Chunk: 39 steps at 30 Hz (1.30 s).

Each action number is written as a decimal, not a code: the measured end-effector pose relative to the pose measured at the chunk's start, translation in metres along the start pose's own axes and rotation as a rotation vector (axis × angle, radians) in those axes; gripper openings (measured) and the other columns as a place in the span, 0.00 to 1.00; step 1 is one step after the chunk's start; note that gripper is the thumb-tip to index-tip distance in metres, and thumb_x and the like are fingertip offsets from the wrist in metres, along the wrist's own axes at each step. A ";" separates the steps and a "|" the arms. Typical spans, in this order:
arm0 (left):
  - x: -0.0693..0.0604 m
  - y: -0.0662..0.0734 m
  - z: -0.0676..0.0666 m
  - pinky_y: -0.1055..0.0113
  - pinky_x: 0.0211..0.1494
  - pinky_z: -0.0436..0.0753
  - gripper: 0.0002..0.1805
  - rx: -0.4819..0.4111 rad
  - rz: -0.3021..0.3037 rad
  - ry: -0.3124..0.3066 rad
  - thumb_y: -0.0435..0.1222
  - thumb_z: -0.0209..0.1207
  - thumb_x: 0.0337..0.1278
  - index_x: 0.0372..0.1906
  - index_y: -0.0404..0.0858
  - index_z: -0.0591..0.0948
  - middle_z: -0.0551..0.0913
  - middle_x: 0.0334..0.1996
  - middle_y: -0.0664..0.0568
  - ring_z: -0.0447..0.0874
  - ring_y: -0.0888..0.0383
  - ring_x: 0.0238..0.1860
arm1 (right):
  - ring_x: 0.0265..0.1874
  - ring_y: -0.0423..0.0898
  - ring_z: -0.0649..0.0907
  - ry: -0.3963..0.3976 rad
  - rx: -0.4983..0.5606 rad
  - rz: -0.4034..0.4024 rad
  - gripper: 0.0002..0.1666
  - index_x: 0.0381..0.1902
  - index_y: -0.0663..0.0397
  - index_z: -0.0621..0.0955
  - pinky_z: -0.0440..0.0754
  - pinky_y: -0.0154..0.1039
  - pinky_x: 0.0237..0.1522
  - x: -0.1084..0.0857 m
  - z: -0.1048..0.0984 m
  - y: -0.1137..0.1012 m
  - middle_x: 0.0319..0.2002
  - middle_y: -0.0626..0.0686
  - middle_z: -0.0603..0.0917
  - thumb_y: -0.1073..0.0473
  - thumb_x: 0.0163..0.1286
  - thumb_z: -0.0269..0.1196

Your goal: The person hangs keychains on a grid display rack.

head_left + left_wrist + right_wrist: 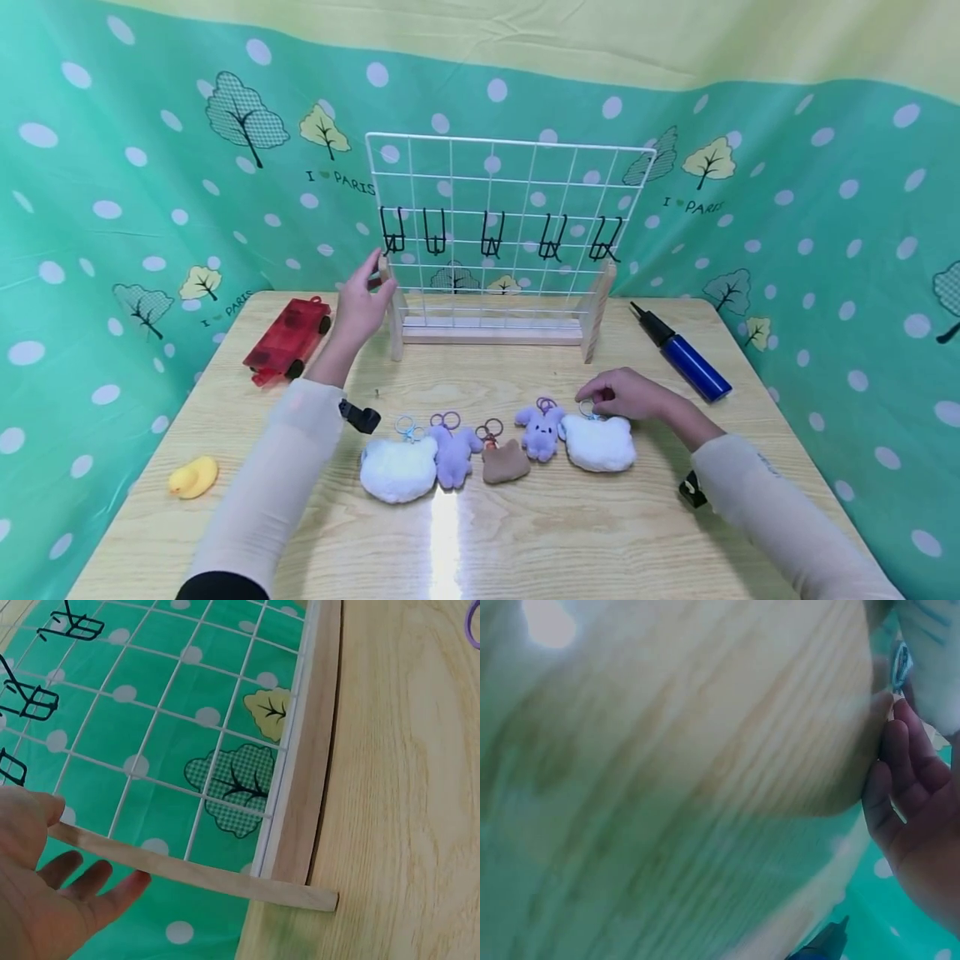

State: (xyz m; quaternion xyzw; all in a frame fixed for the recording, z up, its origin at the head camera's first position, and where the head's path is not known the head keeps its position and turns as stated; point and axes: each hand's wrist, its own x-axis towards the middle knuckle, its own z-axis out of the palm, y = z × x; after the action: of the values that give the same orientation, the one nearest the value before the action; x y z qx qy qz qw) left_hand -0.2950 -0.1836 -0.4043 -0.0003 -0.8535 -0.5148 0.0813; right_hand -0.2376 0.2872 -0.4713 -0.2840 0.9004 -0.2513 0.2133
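Note:
My left hand (360, 308) grips the upper end of the left wooden post (395, 325) of a white wire rack (491, 334); in the left wrist view the hand (41, 889) has its thumb near the tip of that post (187, 871). Black hooks (491, 236) hang in a row on the grid. My right hand (626, 393) pinches the ring (585, 407) of the rightmost white plush keychain (598, 444), which lies on the table. The right wrist view shows the hand (922, 817) at the plush (934, 667), its fingertips partly hidden.
Left of that plush lie a purple plush (541, 433), a brown one (505, 463), another purple one (452, 458) and a white one (397, 472). A red toy vehicle (288, 337) and yellow duck (193, 477) are at left, a blue pump (693, 365) at right.

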 end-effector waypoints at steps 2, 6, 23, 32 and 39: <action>0.001 0.001 0.000 0.47 0.70 0.79 0.37 -0.010 -0.011 -0.008 0.43 0.53 0.77 0.81 0.67 0.51 0.61 0.79 0.45 0.68 0.40 0.74 | 0.30 0.36 0.77 0.005 -0.001 0.002 0.16 0.53 0.52 0.87 0.79 0.31 0.36 0.000 0.001 0.000 0.30 0.43 0.82 0.65 0.69 0.66; 0.004 0.002 -0.001 0.48 0.71 0.78 0.36 -0.028 -0.007 -0.014 0.43 0.52 0.78 0.79 0.72 0.51 0.62 0.79 0.44 0.68 0.41 0.74 | 0.29 0.36 0.77 0.017 -0.001 0.012 0.14 0.52 0.51 0.87 0.78 0.31 0.34 0.000 0.002 0.001 0.29 0.43 0.82 0.65 0.70 0.66; 0.011 -0.005 -0.002 0.46 0.65 0.82 0.32 0.052 0.051 -0.016 0.43 0.52 0.78 0.79 0.64 0.58 0.70 0.72 0.39 0.73 0.40 0.70 | 0.32 0.38 0.76 0.115 -0.052 0.018 0.13 0.50 0.48 0.87 0.78 0.32 0.37 -0.003 0.009 0.006 0.32 0.43 0.81 0.64 0.68 0.68; 0.011 -0.009 0.000 0.45 0.64 0.83 0.32 0.062 0.089 0.009 0.42 0.53 0.78 0.79 0.63 0.59 0.72 0.71 0.38 0.75 0.39 0.69 | 0.32 0.38 0.78 0.160 -0.046 0.065 0.11 0.47 0.46 0.86 0.78 0.32 0.35 -0.002 0.013 0.006 0.33 0.42 0.82 0.62 0.68 0.68; 0.011 -0.011 0.002 0.45 0.64 0.83 0.32 0.075 0.082 0.014 0.43 0.53 0.77 0.79 0.65 0.58 0.71 0.72 0.39 0.74 0.39 0.69 | 0.33 0.39 0.79 0.119 -0.027 0.091 0.08 0.45 0.42 0.85 0.79 0.33 0.37 -0.004 0.011 0.009 0.33 0.41 0.83 0.61 0.70 0.67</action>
State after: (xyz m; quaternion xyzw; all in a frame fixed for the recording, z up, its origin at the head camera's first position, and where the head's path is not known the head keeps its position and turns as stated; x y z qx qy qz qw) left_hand -0.3066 -0.1883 -0.4135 -0.0284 -0.8709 -0.4785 0.1083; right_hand -0.2322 0.2924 -0.4843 -0.2302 0.9268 -0.2454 0.1665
